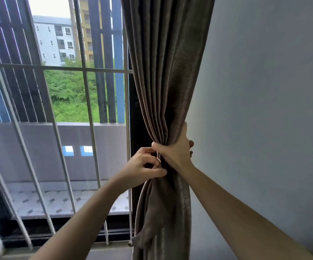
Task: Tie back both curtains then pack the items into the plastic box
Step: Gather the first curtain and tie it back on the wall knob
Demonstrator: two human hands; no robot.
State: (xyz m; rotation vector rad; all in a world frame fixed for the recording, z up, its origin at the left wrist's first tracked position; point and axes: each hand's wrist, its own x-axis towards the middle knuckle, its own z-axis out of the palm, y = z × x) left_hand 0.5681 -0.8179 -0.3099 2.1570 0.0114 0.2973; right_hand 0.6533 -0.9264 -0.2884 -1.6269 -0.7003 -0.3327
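Hanging vertical by the pale wall (264, 91), brown pleated fabric curtain (163, 72) is bunched at mid-height. Right hand (176, 152) wraps fully round the bunch; left hand (142, 169), just beside, pinches a fold w/ thumb + fingertips. Tie-back not visible.

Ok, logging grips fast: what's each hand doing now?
Left hand: pinching the curtain at the gather.
Right hand: closed around the bunched curtain.

No text, label, brand, number or sign can be read anywhere here.
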